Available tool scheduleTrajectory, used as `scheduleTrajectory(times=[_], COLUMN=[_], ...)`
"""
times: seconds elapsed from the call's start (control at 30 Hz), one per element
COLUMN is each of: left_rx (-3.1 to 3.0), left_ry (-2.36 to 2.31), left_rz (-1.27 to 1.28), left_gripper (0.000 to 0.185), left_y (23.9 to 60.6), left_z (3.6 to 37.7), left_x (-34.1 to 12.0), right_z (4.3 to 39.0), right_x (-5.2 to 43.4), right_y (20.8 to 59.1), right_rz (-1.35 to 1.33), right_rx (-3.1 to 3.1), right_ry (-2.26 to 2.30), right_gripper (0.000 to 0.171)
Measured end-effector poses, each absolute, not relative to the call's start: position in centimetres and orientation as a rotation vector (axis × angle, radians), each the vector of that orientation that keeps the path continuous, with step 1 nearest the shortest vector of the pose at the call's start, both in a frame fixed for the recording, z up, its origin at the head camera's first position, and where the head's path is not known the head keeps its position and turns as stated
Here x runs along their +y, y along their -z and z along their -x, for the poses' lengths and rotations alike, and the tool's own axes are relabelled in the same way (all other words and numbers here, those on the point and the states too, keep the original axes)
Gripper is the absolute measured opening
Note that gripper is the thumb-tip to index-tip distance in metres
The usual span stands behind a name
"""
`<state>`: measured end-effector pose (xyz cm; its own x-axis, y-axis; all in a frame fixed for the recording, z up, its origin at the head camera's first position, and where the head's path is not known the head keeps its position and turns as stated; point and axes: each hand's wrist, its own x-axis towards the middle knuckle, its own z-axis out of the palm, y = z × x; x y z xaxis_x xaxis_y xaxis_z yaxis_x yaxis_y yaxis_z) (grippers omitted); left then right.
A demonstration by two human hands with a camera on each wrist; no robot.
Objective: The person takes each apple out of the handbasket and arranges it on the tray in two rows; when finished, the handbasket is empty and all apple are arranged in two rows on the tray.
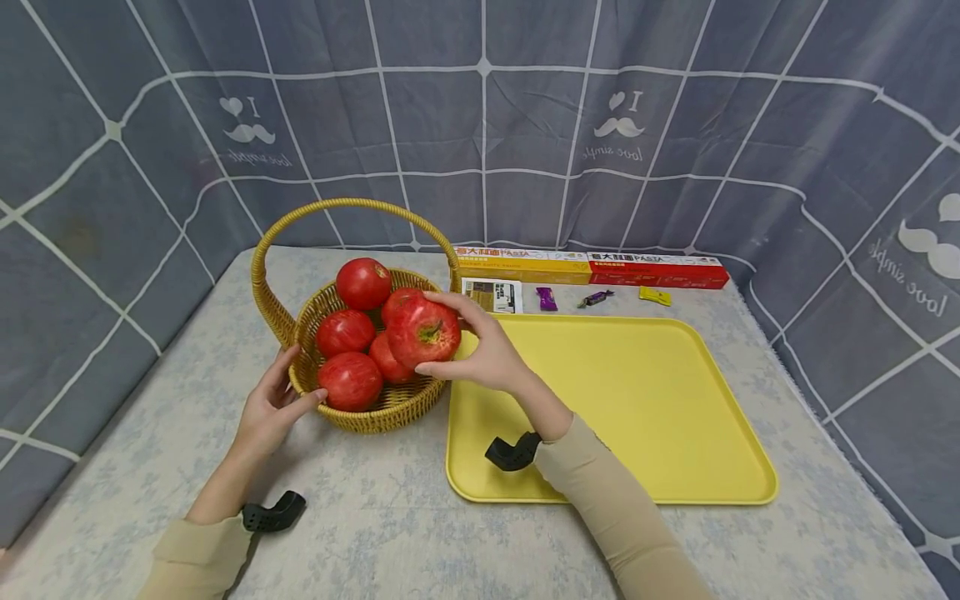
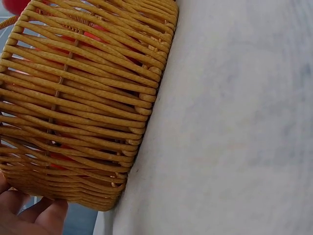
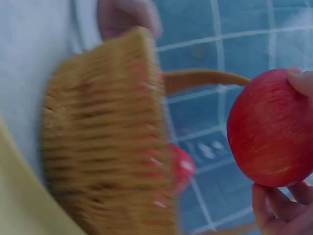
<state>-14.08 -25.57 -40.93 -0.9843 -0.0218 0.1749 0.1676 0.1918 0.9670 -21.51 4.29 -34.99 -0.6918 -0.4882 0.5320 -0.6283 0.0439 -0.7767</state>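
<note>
1. Wicker basket (image 1: 367, 412): stands on the worktop (image 1: 360, 517), just left of the yellow tray (image 1: 645, 400). Its arched handle (image 1: 352, 205) rises over the fruit. The left wrist view shows only the woven wall, with red glimpsed between the strands.
2. Red apple (image 1: 423, 332): held just above the basket's right rim, clear of the other fruit. In the right wrist view it is cut off at the frame edge.
3. Right hand (image 1: 487, 354): fingers and thumb curled round the red apple, gripping it from the tray side; the palm is hidden behind the fruit.
4. Left hand (image 1: 273, 404): fingers nearly straight, resting against the basket's left wall, thumb by the rim. Only fingertips show in the left wrist view.
5. Remaining red fruit (image 1: 348, 379): about five pieces lie in the basket, one largely hidden behind the held apple.
6. Behind the tray: two long pasta boxes (image 1: 592, 267), a small printed card (image 1: 492, 295) and three wrapped sweets (image 1: 596, 297); the small print is illegible.
7. The right wrist view is blurred; the basket there reads as a smear.
</note>
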Motion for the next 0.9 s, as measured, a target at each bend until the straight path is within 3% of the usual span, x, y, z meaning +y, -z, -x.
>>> scheduleTrajectory(times=[0.47, 0.9], left_rx=[-2.321, -2.339], left_ry=[1.876, 1.852], left_rz=[0.126, 0.099], left_gripper=[0.078, 0.078], left_y=[41.0, 41.1], left_z=[14.1, 14.2], left_x=[-25.5, -25.6], right_z=[23.4, 27.5], right_x=[9.6, 10.4], right_y=[32.6, 39.0], right_rz=[-0.836, -0.487], right_rx=[-2.192, -2.454], right_ry=[-1.874, -1.828], right_gripper=[0.071, 0.068])
